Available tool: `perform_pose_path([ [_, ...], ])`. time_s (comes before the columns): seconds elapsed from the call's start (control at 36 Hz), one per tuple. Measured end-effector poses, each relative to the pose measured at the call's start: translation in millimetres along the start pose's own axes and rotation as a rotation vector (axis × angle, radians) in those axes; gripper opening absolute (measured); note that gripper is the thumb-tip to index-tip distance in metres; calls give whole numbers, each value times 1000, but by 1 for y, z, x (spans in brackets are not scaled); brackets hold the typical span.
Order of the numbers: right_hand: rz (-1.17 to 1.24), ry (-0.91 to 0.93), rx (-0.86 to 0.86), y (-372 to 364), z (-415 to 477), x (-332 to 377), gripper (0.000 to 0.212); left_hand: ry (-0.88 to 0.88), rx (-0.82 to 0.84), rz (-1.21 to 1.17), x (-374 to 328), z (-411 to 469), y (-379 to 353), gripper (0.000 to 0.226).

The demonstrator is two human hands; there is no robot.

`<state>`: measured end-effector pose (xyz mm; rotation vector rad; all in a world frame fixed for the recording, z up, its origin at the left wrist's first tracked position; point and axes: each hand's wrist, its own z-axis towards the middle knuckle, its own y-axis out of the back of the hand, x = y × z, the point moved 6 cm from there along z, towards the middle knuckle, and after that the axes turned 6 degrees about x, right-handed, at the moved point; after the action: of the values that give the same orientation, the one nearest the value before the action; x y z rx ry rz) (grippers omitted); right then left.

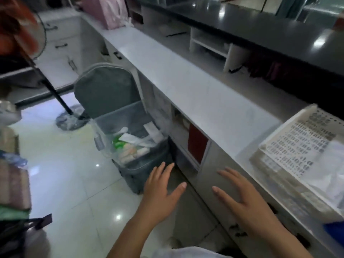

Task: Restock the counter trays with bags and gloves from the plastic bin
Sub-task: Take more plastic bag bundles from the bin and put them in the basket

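A clear plastic bin (104, 125) sits on a grey chair against the counter front, holding white, green and pale packets (130, 144). A white perforated tray (275, 140) stands on the white counter at the right, with clear plastic lying in it. My left hand (160, 190) hovers just in front of the chair seat, fingers spread, holding nothing. My right hand (240, 198) is stretched out flat in front of the counter's cabinet face, below the tray, also with nothing in it.
The long white counter (186, 84) runs from far left to near right, with a dark upper ledge (260, 28) behind it. Pink paper bags (111, 12) stand at its far end. A fan stand (70, 116) is on the glossy tiled floor. Stacked cloths lie at the left edge.
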<state>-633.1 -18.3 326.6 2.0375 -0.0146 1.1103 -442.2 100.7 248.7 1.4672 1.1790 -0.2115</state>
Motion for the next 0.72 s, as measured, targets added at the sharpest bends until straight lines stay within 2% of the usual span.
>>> perform_pose_path([
  [0.17,-101,69,83,-29,48,43,61,129,-39,-78,53,5,34,75],
  [0.33,-209,101,237,-66,113,63,64,262,-27,-142,104,16,46,74],
  [0.5,-205,163,336,-97,218,100,63,430,-107,-205,159,47,97,74],
  [0.72,-158,256,426,-129,367,161,53,554,-135,-129,190,117,185,72],
])
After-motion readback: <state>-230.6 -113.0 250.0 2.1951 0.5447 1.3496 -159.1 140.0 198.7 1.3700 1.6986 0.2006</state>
